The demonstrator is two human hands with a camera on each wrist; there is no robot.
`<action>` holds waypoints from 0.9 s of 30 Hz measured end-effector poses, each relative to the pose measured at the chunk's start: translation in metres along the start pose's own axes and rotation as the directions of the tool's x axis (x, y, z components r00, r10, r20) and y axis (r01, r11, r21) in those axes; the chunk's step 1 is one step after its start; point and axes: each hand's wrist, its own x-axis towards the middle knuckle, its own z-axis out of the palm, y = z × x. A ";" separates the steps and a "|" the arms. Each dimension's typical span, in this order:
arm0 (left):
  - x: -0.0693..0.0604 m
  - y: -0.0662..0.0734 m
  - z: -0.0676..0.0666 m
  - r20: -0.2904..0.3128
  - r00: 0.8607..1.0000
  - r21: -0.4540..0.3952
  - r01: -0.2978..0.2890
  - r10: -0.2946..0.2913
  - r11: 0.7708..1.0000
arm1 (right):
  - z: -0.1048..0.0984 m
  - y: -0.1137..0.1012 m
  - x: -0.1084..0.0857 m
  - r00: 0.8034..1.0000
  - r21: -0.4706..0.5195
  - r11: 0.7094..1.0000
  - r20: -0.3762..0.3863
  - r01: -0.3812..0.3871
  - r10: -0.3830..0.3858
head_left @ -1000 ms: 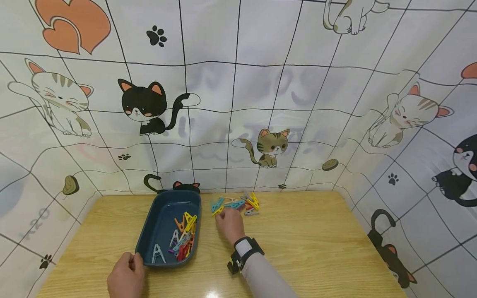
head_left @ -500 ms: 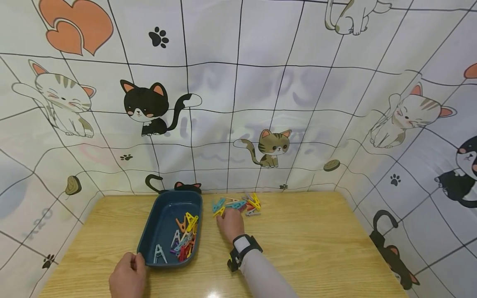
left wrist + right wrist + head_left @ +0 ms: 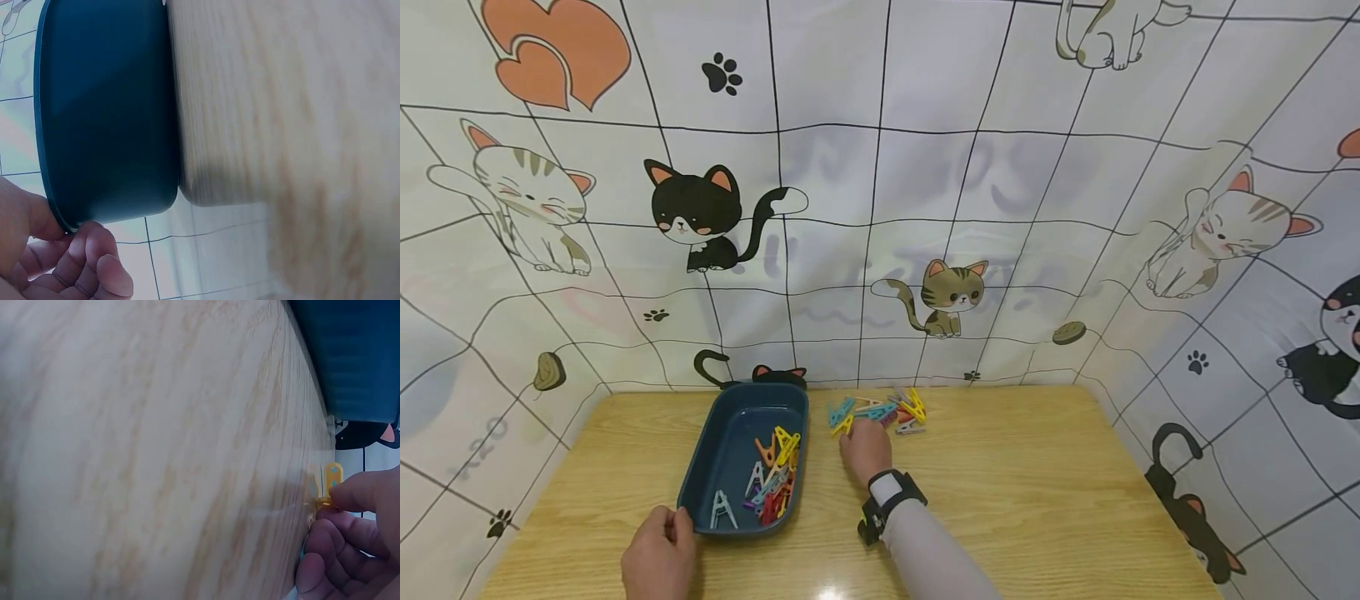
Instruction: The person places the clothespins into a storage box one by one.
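My left hand (image 3: 658, 554) pinches the near left corner of a dark blue plastic bin (image 3: 706, 433); the left wrist view has thumb and fingers on its rim (image 3: 42, 137). Inside the bin, a heap of coloured clothespins (image 3: 775, 487) lies along the right side, and a pale grey clothespin (image 3: 722, 510) sits near the front. To the bin's right, my right hand (image 3: 867, 454) is at a loose pile of clothespins (image 3: 880, 411). Between its thumb and forefinger is a yellow clothespin (image 3: 334, 478), as the right wrist view shows. The hand hides part of the pile.
Both hands work over a light wood table (image 3: 1015, 492). A white cloth (image 3: 827, 183) with cat drawings and grid lines hangs behind it and at both sides. A black wrist strap (image 3: 901, 492) is on the right forearm.
The whole head view has shifted slightly. Both hands, the bin and the clothespins hold nearly the same places relative to one another.
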 end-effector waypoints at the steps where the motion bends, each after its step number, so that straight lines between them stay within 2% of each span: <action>1: 0.000 0.000 0.000 0.001 1.000 -0.002 -0.001 0.001 1.000 | 0.000 0.000 0.000 1.000 0.003 1.000 0.004 -0.004 0.004; 9: 0.001 -0.001 0.001 0.004 1.000 -0.010 -0.011 0.011 1.000 | -0.005 0.006 -0.006 1.000 0.051 0.999 0.001 0.008 -0.008; 19: 0.001 0.003 -0.002 0.044 0.998 -0.004 0.034 -0.034 0.999 | -0.009 0.013 -0.013 1.000 0.121 0.993 -0.003 0.013 -0.013; 27: -0.001 0.004 -0.002 -0.002 1.000 -0.008 0.012 -0.012 1.000 | -0.019 0.006 -0.023 1.000 0.188 0.982 -0.022 0.026 -0.022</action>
